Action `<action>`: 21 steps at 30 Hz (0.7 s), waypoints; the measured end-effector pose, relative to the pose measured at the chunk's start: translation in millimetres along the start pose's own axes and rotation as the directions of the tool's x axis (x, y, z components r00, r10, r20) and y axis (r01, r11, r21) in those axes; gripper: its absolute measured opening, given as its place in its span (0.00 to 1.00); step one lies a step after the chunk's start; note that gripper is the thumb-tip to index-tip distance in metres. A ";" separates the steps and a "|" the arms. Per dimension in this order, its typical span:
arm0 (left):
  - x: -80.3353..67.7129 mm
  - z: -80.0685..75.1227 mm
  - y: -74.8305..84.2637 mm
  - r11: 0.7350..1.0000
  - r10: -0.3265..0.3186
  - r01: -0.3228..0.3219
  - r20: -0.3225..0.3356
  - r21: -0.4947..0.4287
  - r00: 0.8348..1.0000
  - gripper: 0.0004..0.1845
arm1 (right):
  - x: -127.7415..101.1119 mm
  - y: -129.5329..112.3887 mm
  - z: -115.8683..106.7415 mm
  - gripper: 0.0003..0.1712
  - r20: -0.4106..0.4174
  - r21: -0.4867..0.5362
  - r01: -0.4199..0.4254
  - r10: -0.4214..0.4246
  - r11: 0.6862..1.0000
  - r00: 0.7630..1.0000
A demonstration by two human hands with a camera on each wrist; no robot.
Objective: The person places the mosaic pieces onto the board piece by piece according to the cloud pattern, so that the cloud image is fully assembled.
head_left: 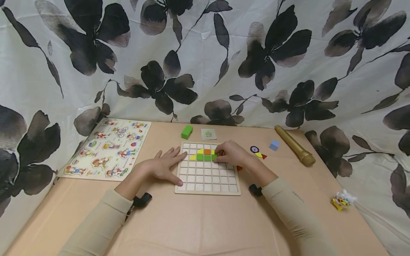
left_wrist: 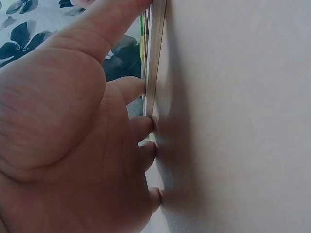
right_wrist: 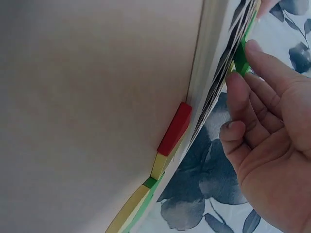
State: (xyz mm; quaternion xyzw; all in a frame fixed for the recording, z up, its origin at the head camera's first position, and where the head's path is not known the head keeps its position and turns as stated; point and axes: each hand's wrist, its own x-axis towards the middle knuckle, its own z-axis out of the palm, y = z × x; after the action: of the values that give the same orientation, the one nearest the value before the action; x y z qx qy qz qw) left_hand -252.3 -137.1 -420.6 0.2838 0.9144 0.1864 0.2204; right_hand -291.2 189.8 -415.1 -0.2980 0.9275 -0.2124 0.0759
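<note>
A pale gridded board lies on the table, with green tiles, an orange tile and yellow pieces in its upper rows. Fingers spread, my left hand rests at the board's left side, its thumb and index fingertip on the edge. Over the upper right of the grid, my right hand pinches a green tile between thumb and index finger. The right hand mostly hides that tile in the head view. A red piece lies beside the board's right edge, below the right wrist.
Behind the board are a green block and a small pattern card. A sticker-like picture sheet lies left. To the right are a round-eyed piece, blue pieces, a gold tube and a small toy figure.
</note>
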 end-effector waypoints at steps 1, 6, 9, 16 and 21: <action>-0.3 0.0 -0.2 1.000 -0.002 0.002 0.000 -0.001 1.000 0.65 | 0.1 -0.7 0.6 0.14 -0.001 -0.029 0.008 -0.008 1.000 1.000; -1.0 0.7 -1.2 1.000 -0.008 0.008 0.003 -0.007 1.000 0.65 | 0.2 -3.9 3.1 0.15 0.003 -0.100 0.026 -0.026 0.995 1.000; -0.7 1.4 -1.7 1.000 -0.005 0.005 0.003 -0.005 1.000 0.65 | -2.5 -4.4 2.5 0.17 -0.007 -0.093 0.013 -0.014 0.996 1.000; -1.0 0.3 -0.4 1.000 0.006 -0.006 0.005 0.014 1.000 0.65 | -30.7 9.2 -18.9 0.22 -0.159 0.031 -0.074 0.078 0.997 0.984; -1.6 -1.1 0.4 1.000 0.005 -0.005 0.004 0.011 1.000 0.65 | -59.9 34.0 -38.3 0.20 -0.260 0.059 -0.141 0.152 0.988 0.954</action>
State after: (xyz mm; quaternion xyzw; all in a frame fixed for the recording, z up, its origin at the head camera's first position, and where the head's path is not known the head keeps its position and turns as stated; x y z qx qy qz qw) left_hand -251.6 -138.0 -419.1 0.2879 0.9142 0.1815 0.2202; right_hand -270.5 263.0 -394.8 -0.1959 0.9446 -0.2621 -0.0268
